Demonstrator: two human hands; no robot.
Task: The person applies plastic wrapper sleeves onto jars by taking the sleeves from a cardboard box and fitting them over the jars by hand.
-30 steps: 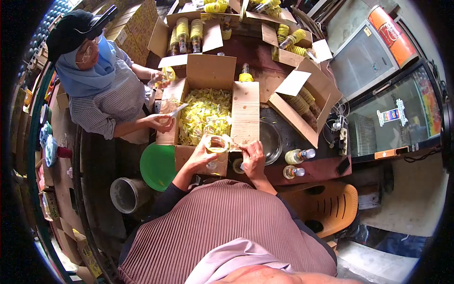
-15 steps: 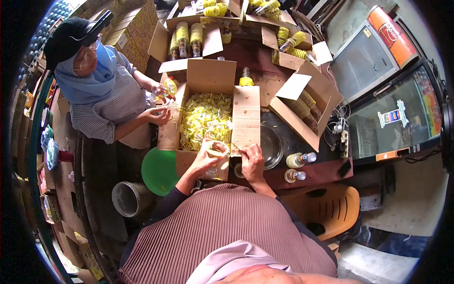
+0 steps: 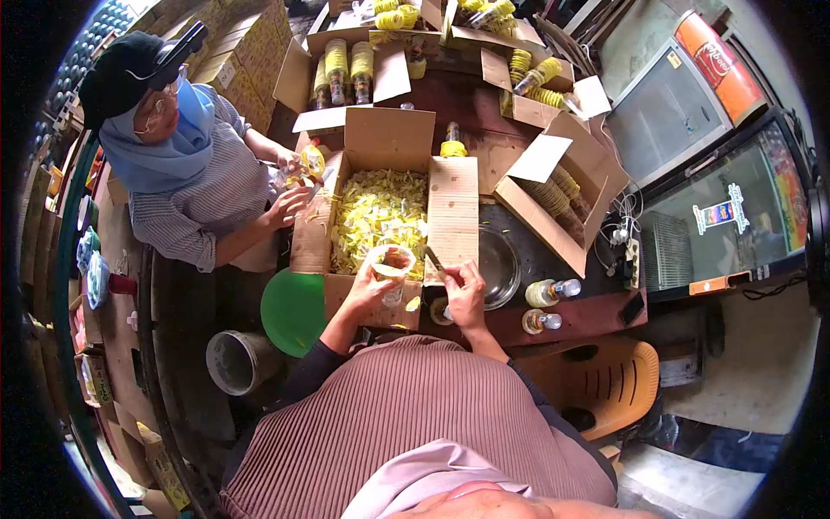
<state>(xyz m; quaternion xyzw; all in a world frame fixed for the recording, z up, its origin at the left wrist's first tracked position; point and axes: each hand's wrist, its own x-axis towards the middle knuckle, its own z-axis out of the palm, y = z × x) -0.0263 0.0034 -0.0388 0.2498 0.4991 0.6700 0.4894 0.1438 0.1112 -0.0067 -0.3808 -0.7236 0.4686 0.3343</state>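
Note:
My left hand (image 3: 367, 292) is wrapped round a clear container with a yellow rim (image 3: 393, 260). Its round opening faces up and looks brownish inside; its clear lower part shows below my fingers. To the right, my right hand (image 3: 467, 292) pinches a thin, dark, knife-like tool (image 3: 433, 257), its tip pointing up and left, apart from the container. Both hands are over the near side of an open cardboard box (image 3: 387, 134) filled with yellow and whitish scraps (image 3: 380, 208).
A co-worker (image 3: 186, 156) at the left handles a yellow piece (image 3: 312, 161). A glass bowl (image 3: 501, 272), bottles with yellow rings (image 3: 540, 294) and a phone (image 3: 634, 304) lie at right. A green round item (image 3: 290, 316) and a bucket (image 3: 233, 363) stand left of me.
The yellow-rimmed container has tilted in my left hand, so its opening shows more. My right hand's tool now points more upward. The co-worker's lower hand has shifted, fingers more spread.

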